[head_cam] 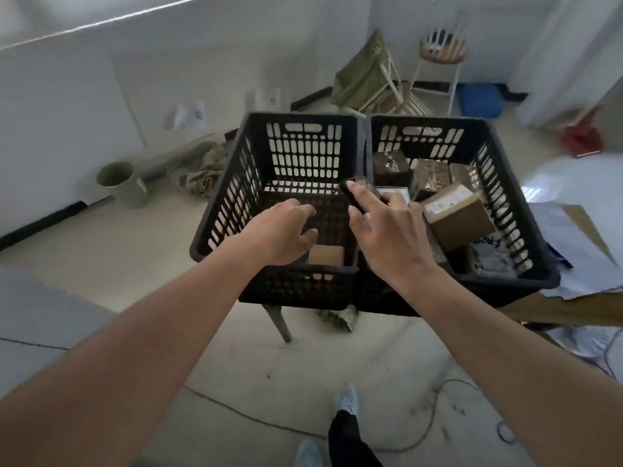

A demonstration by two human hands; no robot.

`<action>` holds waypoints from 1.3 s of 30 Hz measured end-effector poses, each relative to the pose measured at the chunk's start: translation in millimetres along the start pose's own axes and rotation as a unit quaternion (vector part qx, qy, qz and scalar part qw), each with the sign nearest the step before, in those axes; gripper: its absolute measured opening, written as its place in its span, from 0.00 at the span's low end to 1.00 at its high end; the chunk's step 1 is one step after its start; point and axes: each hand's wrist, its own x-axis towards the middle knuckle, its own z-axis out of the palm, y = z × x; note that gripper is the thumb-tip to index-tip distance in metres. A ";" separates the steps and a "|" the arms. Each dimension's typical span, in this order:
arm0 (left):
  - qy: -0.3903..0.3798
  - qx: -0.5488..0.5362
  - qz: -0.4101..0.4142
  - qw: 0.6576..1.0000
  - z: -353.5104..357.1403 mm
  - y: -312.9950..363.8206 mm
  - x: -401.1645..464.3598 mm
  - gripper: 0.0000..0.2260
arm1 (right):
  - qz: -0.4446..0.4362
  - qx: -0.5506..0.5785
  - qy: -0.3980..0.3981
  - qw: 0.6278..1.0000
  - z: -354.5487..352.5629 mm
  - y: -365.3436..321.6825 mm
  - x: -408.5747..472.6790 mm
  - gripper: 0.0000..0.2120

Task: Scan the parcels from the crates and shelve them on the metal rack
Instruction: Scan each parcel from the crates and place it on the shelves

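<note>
While the left hand's fingers (305,227) hang loosely curled and hold nothing, they sit right above the small brown parcel (326,255) on the floor of the left crate (232,197). That parcel lies just below and a bit to the right of the fingertips, close to the crate's near wall; it looks roughly square from here, so no clear long axis, approx flat on the bottom. It's the only parcel visible in that crate. Left hand (281,230) is plainly the nearer one, w/ wrist over the near rim and palm down, forearm coming in from lower left.

Right hand (387,230) holds a black scanner (354,197), index finger stretched along its top, thumb and other fingers around it; exact grip underneath can't be made out. It hovers over the divide between the two crates, scanner nose pointing away and left.

Right crate (505,170) has several parcels: a brown box (458,217) w/ a label on top, tilted, plus dark wrapped ones behind it and a grey one nearer, all well right of the left hand.

Judgement: next move is prob a short drop of the left fingers straight down onto the small parcel, then a lift toward the scanner. Near wall may crowd the fingers on that side. Both crates rest on a raised surface; rack not in view.
</note>
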 end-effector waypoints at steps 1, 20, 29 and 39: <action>-0.006 -0.002 0.000 1.000 7.1 -0.2 14.3 0.25 | 0.004 0.006 0.003 1.000 5.3 7.3 9.4 0.25; -0.156 -0.020 -0.035 0.987 123.4 -14.6 147.4 0.22 | 0.028 0.002 -0.014 0.999 64.9 57.1 100.8 0.25; -0.248 -0.084 -0.092 0.961 176.8 -24.4 161.5 0.24 | 0.052 0.007 -0.002 0.999 70.3 58.6 102.1 0.25; -0.264 -0.185 -0.264 0.909 140.6 -36.5 167.6 0.33 | 0.055 0.020 0.002 0.998 60.7 53.7 98.5 0.25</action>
